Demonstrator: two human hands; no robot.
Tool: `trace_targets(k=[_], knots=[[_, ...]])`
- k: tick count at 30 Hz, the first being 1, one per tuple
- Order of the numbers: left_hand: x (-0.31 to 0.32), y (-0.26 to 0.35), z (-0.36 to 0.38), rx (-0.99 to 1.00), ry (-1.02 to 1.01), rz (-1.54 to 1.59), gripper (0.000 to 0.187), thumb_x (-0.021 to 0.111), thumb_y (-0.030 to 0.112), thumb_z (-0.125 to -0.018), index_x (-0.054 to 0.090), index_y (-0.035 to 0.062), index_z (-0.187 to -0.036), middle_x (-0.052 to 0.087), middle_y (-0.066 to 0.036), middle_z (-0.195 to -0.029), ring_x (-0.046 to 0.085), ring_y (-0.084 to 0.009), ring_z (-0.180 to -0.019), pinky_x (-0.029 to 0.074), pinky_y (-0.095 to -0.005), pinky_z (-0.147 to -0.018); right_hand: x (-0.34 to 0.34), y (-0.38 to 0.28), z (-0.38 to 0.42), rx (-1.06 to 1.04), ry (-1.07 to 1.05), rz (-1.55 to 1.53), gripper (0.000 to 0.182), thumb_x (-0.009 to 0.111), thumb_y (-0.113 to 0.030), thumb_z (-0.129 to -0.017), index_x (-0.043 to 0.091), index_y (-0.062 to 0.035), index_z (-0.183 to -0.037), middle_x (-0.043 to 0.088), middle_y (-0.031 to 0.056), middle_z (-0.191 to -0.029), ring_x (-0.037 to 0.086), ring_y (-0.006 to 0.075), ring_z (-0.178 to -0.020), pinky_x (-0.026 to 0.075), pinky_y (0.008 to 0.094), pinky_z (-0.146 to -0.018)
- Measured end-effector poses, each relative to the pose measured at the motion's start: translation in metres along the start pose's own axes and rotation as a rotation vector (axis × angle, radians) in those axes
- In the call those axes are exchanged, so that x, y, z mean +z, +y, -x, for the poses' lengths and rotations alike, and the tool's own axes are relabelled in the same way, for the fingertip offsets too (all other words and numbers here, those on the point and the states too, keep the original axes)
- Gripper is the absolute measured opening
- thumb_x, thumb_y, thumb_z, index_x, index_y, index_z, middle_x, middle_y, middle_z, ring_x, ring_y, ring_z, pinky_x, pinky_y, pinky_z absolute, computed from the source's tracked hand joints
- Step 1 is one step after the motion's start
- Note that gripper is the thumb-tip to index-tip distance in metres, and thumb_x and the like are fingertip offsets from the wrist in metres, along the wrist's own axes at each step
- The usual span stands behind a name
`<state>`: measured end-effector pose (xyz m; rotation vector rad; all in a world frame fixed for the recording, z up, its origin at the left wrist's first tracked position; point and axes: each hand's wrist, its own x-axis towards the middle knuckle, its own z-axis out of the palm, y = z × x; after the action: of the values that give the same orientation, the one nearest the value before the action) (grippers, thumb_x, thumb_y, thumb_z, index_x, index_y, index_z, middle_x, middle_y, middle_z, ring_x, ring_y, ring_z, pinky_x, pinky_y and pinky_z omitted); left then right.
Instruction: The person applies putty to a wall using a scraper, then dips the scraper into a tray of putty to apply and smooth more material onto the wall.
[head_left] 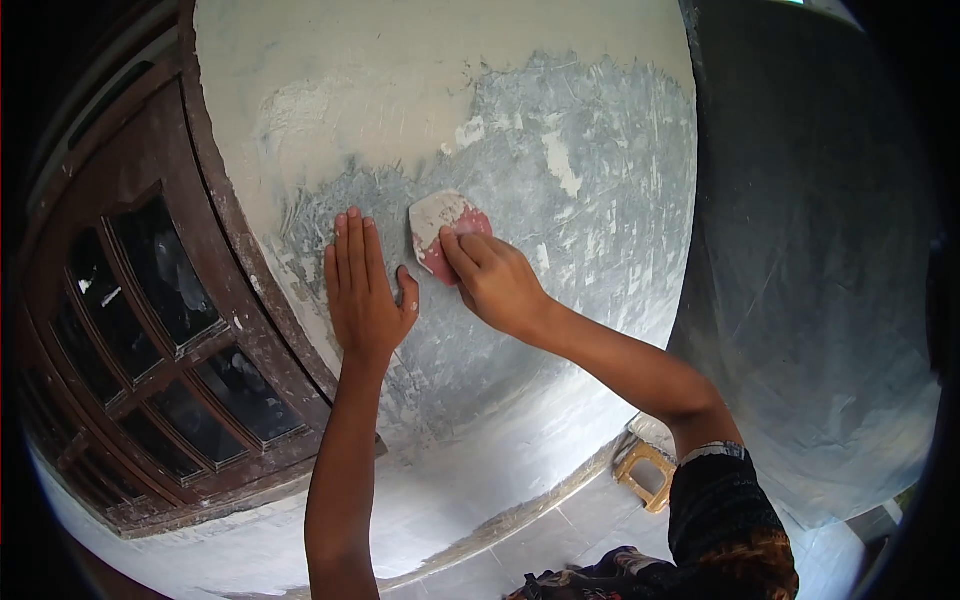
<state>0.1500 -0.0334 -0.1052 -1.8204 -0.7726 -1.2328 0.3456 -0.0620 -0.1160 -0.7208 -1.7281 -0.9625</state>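
Note:
My left hand (365, 300) lies flat against the wall (560, 240), fingers pointing up and thumb apart, holding nothing. To its right, my right hand (500, 280) grips a flat red scraper (447, 222) whose face is smeared with pale filler. The scraper is held against or very close to the wall; the exact contact cannot be made out. Around both hands the wall surface is grey and patchy, with white flecks and scrape marks. Cream coating covers the part above.
A dark brown wooden window (150, 370) with glass panes is on the left, its frame spotted with white. A large dark sheet (810, 260) hangs on the right. Below, a yellow stool (645, 476) stands on the tiled floor (560, 535) near the wall's base.

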Motion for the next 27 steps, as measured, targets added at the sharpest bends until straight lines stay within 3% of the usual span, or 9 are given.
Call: trace_targets(k=[2, 6, 11, 12, 13, 16, 20, 23, 27], knots=[[0.002, 0.002, -0.002, -0.008, -0.002, -0.013, 0.071, 0.058, 0.015, -0.087, 0.033, -0.0069, -0.15, 0.03, -0.023, -0.159, 0.026, -0.0379, -0.15, 0.022, -0.0545, -0.12, -0.018, -0.01, -0.004, -0.016, 0.021, -0.105, 0.05, 0.066, 0.004, -0.07, 0.062, 0.0078, -0.12, 0.058, 0.0116, -0.084, 0.064, 0.03, -0.078, 0.055, 0.0395, -0.064], [0.009, 0.01, -0.009, -0.034, 0.033, -0.05, 0.069, 0.056, 0.015, -0.089, 0.033, -0.0076, -0.149, 0.031, -0.024, -0.159, 0.026, -0.0383, -0.15, 0.022, -0.0544, -0.12, -0.038, 0.038, -0.081, 0.042, 0.228, 0.035, 0.043, 0.065, 0.005, -0.071, 0.061, 0.0046, -0.114, 0.058, 0.0136, -0.086, 0.063, 0.0325, -0.079, 0.054, 0.0388, -0.064], [0.011, 0.012, -0.008, -0.054, 0.064, -0.053, 0.067, 0.054, 0.014, -0.09, 0.033, -0.0076, -0.15, 0.031, -0.024, -0.159, 0.027, -0.0386, -0.15, 0.022, -0.0542, -0.12, -0.012, 0.048, -0.057, 0.04, -0.007, 0.282, 0.04, 0.063, 0.001, -0.076, 0.06, 0.0105, -0.115, 0.061, 0.0133, -0.089, 0.065, 0.0271, -0.082, 0.056, 0.035, -0.066], [0.011, 0.012, -0.008, -0.05, 0.059, -0.054, 0.067, 0.054, 0.014, -0.09, 0.033, -0.0076, -0.149, 0.031, -0.024, -0.159, 0.027, -0.0387, -0.15, 0.022, -0.0542, -0.12, -0.009, 0.037, -0.035, 0.027, -0.034, 0.212, 0.052, 0.063, 0.003, -0.075, 0.056, 0.0124, -0.125, 0.06, 0.0146, -0.09, 0.065, 0.03, -0.079, 0.056, 0.0379, -0.067], [0.011, 0.011, -0.008, -0.047, 0.059, -0.056, 0.067, 0.054, 0.014, -0.089, 0.033, -0.0075, -0.149, 0.031, -0.024, -0.159, 0.027, -0.0388, -0.15, 0.022, -0.0542, -0.119, -0.012, 0.024, -0.015, 0.013, -0.099, 0.136, 0.053, 0.065, 0.004, -0.074, 0.057, 0.0125, -0.125, 0.06, 0.0151, -0.09, 0.065, 0.0295, -0.077, 0.056, 0.0377, -0.065], [0.012, 0.013, -0.009, -0.057, 0.066, -0.058, 0.067, 0.054, 0.014, -0.089, 0.033, -0.0075, -0.149, 0.031, -0.024, -0.159, 0.027, -0.0387, -0.15, 0.022, -0.0542, -0.119, -0.029, 0.005, -0.01, -0.026, -0.014, -0.011, 0.049, 0.066, 0.003, -0.072, 0.059, 0.011, -0.12, 0.059, 0.014, -0.088, 0.065, 0.0286, -0.081, 0.057, 0.0365, -0.066], [0.011, 0.013, -0.008, -0.051, 0.061, -0.054, 0.067, 0.055, 0.014, -0.089, 0.034, -0.0075, -0.149, 0.032, -0.024, -0.159, 0.027, -0.0384, -0.15, 0.023, -0.0541, -0.119, -0.043, 0.042, -0.086, 0.095, 0.208, 0.086, 0.044, 0.064, 0.004, -0.073, 0.06, 0.0022, -0.116, 0.059, 0.0152, -0.088, 0.063, 0.0339, -0.081, 0.055, 0.0413, -0.065], [0.01, 0.011, -0.009, -0.049, 0.054, -0.041, 0.068, 0.056, 0.014, -0.088, 0.034, -0.0076, -0.149, 0.032, -0.024, -0.159, 0.028, -0.0385, -0.15, 0.023, -0.054, -0.119, -0.022, 0.061, -0.091, 0.081, 0.195, 0.199, 0.043, 0.063, 0.004, -0.074, 0.06, 0.0054, -0.117, 0.06, 0.0152, -0.088, 0.064, 0.0327, -0.08, 0.055, 0.0396, -0.066], [0.002, 0.003, -0.008, -0.009, 0.032, 0.021, 0.069, 0.057, 0.013, -0.087, 0.034, -0.0066, -0.149, 0.032, -0.023, -0.159, 0.028, -0.0375, -0.15, 0.025, -0.0537, -0.119, -0.004, 0.022, -0.026, 0.121, -0.029, 0.19, 0.054, 0.069, 0.003, -0.072, 0.059, 0.0072, -0.125, 0.061, 0.0129, -0.092, 0.065, 0.0313, -0.081, 0.056, 0.0397, -0.066]])
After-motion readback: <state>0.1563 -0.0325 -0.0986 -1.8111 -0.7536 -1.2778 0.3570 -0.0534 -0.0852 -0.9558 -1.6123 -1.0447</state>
